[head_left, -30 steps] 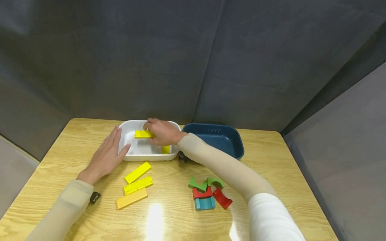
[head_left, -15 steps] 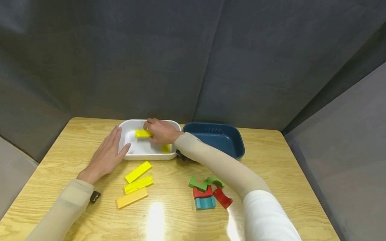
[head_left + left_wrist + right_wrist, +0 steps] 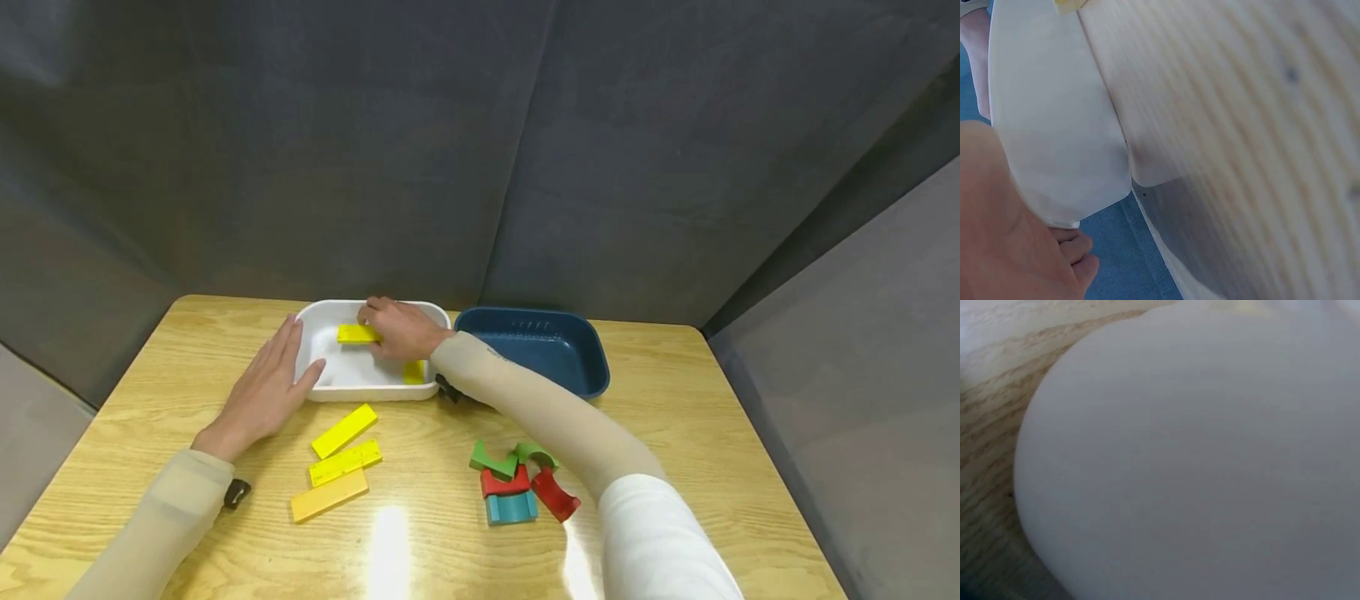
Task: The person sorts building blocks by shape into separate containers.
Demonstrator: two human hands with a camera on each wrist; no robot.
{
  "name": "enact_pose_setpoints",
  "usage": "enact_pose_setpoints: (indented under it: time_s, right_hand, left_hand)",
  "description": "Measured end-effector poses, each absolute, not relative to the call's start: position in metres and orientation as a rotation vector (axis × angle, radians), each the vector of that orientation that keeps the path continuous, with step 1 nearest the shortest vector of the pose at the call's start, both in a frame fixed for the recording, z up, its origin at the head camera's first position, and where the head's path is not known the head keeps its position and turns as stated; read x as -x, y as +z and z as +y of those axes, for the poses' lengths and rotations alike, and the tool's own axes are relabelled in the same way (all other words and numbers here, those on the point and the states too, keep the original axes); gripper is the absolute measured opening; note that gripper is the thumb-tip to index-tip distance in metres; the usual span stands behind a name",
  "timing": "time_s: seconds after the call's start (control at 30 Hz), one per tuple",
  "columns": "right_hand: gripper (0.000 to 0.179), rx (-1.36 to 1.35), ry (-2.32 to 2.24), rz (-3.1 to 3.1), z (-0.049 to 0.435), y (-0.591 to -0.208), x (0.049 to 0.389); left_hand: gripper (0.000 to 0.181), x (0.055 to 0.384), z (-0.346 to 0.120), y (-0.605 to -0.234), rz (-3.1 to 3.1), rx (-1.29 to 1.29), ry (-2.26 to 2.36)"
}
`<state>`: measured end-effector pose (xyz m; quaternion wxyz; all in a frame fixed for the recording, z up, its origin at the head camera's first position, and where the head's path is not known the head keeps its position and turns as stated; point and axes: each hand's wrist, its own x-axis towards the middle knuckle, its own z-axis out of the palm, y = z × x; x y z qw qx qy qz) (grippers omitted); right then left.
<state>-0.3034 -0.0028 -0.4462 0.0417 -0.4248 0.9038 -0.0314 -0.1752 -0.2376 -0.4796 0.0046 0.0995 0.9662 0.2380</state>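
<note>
Inside the white tray, my right hand pinches a yellow rectangular block, covering its right end. A second yellow block lies below that hand, near the tray's right end. My left hand rests against the tray's left end, fingers straight and thumb at the front rim. The left wrist view shows this hand right at the tray's end wall. White tray wall fills most of the right wrist view, where the fingers are out of sight.
Three yellow blocks lie on the wooden table before the white tray. Several arched blocks, green, red and blue, cluster further right. A dark blue tray stands beside the white one, partly under my right forearm. Dark cloth hangs behind.
My right forearm has shifted slightly left, while that hand and its yellow block stay at nearly the same place. The left hand keeps its position at the tray.
</note>
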Motion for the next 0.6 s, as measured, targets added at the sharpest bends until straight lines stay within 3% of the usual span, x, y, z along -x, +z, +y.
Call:
enact_pose_setpoints:
  time_s: [0.6]
  right_hand:
    - [0.046, 1.278, -0.114, 2.780, 0.0013, -0.4412, 0.3020]
  left_hand:
    - [0.088, 0.1759, -0.2382, -0.4807, 3.031, -0.308, 0.730]
